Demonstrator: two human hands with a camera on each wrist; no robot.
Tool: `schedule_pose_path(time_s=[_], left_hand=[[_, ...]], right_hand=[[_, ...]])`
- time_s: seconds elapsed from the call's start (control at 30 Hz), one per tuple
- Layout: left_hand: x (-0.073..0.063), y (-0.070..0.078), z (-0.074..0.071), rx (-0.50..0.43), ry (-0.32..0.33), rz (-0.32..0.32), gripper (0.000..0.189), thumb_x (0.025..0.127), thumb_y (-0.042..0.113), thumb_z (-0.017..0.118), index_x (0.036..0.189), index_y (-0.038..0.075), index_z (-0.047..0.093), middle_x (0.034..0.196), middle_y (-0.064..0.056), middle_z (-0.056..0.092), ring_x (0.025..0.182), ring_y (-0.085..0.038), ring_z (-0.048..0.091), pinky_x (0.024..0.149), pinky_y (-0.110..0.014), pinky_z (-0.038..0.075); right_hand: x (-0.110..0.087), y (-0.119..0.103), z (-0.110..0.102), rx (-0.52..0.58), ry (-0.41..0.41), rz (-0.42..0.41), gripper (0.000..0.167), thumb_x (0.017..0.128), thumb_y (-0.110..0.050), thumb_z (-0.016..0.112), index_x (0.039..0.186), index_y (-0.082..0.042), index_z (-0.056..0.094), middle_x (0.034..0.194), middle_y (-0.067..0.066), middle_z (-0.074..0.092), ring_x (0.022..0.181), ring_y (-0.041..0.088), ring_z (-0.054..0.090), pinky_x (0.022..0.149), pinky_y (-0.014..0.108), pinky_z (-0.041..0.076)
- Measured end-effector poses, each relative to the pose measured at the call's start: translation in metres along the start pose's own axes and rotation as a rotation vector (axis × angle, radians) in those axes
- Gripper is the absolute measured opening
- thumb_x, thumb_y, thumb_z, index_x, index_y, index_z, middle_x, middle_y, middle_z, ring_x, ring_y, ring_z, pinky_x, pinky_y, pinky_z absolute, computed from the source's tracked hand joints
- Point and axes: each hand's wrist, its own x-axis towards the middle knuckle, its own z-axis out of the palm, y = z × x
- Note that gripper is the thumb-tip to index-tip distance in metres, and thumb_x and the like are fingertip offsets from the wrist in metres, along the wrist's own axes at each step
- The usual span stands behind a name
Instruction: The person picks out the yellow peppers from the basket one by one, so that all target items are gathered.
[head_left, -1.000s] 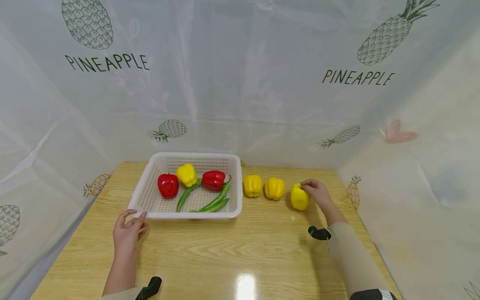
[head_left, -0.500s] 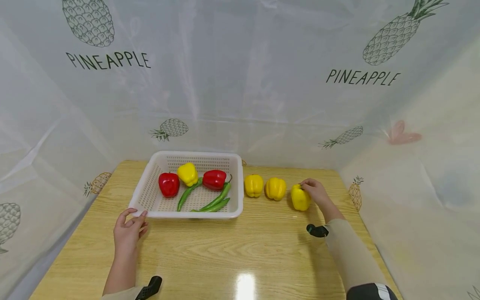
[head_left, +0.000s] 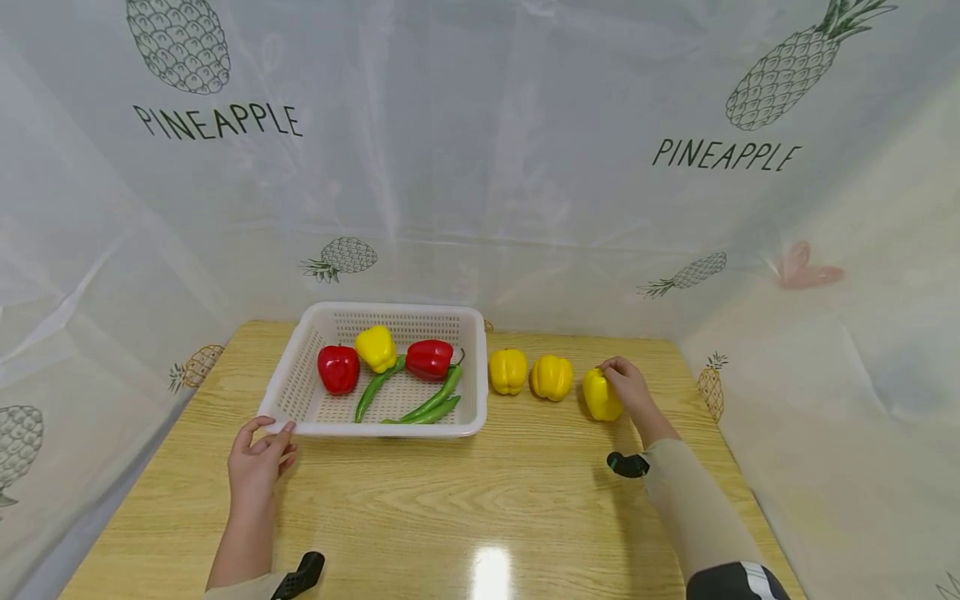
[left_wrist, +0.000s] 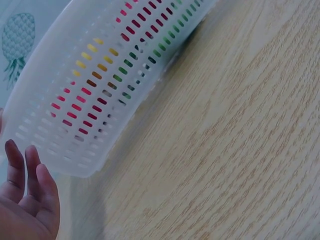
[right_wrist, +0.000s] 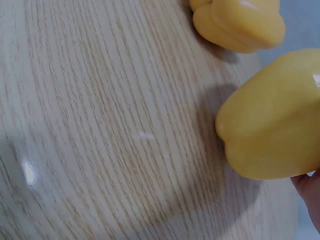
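My left hand (head_left: 255, 458) is at the near left corner of a white plastic basket (head_left: 375, 431), thumb and forefinger pinching its rim. In the left wrist view its other fingers (left_wrist: 46, 185) hang loosely below the rim, beside the slotted wall. At the right of the table my right hand (head_left: 628, 385) pinches a yellow bell pepper (head_left: 602, 397) by its top end. The right wrist view shows that pepper (right_wrist: 275, 120) large and close over the wood, with only part of the hand (right_wrist: 312, 197) in sight behind it.
Two more yellow bell peppers (head_left: 507, 372) stand between basket and right hand. Inside the basket lie a yellow bell pepper (head_left: 376, 348), a red one (head_left: 338, 370), another red one (head_left: 428, 360) and several green chili peppers (head_left: 375, 392). A pineapple-printed sheet (head_left: 480, 192) hangs behind the table (head_left: 450, 517).
The right forearm has shifted slightly left, and the pinched yellow bell pepper tilts a little. The left hand and the basket hold their place.
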Motion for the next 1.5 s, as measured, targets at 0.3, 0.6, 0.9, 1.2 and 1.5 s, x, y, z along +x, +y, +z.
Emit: schedule_pose_path(time_s=[0.3, 0.6, 0.9, 1.2, 1.5], left_hand=[[0.001, -0.001, 0.000, -0.004, 0.012, -0.002, 0.035, 0.089, 0.015, 0.073, 0.116, 0.015, 0.050, 0.067, 0.001, 0.066, 0.063, -0.012, 0.065, 0.057, -0.023, 0.055], [0.002, -0.002, 0.000, -0.006, 0.011, -0.007, 0.032, 0.091, 0.012, 0.071, 0.115, 0.016, 0.050, 0.066, 0.002, 0.065, 0.061, -0.010, 0.065, 0.055, -0.022, 0.054], [0.001, -0.001, 0.001, -0.018, 0.015, -0.017, 0.032, 0.091, 0.011, 0.071, 0.115, 0.016, 0.050, 0.066, 0.002, 0.065, 0.060, -0.009, 0.064, 0.054, -0.022, 0.054], [-0.001, 0.002, 0.002, -0.029, 0.006, -0.008, 0.031, 0.091, 0.007, 0.069, 0.114, 0.013, 0.050, 0.064, 0.001, 0.064, 0.058, -0.009, 0.063, 0.053, -0.022, 0.054], [-0.002, 0.001, 0.001, -0.032, 0.013, -0.007, 0.034, 0.089, 0.011, 0.072, 0.115, 0.013, 0.050, 0.060, 0.001, 0.061, 0.056, -0.009, 0.064, 0.051, -0.022, 0.054]], right_hand=[[0.003, 0.002, 0.001, -0.004, 0.004, 0.022, 0.029, 0.104, -0.013, 0.036, 0.118, 0.006, 0.053, 0.134, 0.026, 0.048, 0.126, 0.040, 0.040, 0.107, 0.052, 0.032], [0.005, 0.006, 0.005, -0.106, -0.003, 0.003, 0.029, 0.105, -0.015, 0.043, 0.118, 0.008, 0.056, 0.127, 0.026, 0.053, 0.119, 0.040, 0.046, 0.104, 0.051, 0.036], [0.003, 0.005, 0.007, -0.144, -0.057, 0.020, 0.029, 0.105, -0.023, 0.048, 0.114, 0.004, 0.054, 0.124, 0.022, 0.056, 0.104, 0.029, 0.052, 0.086, 0.034, 0.044], [-0.004, 0.003, -0.001, -0.250, -0.116, -0.048, 0.043, 0.100, -0.029, 0.058, 0.128, 0.003, 0.052, 0.135, 0.025, 0.048, 0.125, 0.044, 0.042, 0.101, 0.056, 0.038], [-0.022, 0.002, -0.008, -0.297, -0.156, -0.136, 0.050, 0.098, -0.022, 0.063, 0.136, 0.005, 0.047, 0.139, 0.029, 0.041, 0.126, 0.050, 0.037, 0.102, 0.063, 0.034]])
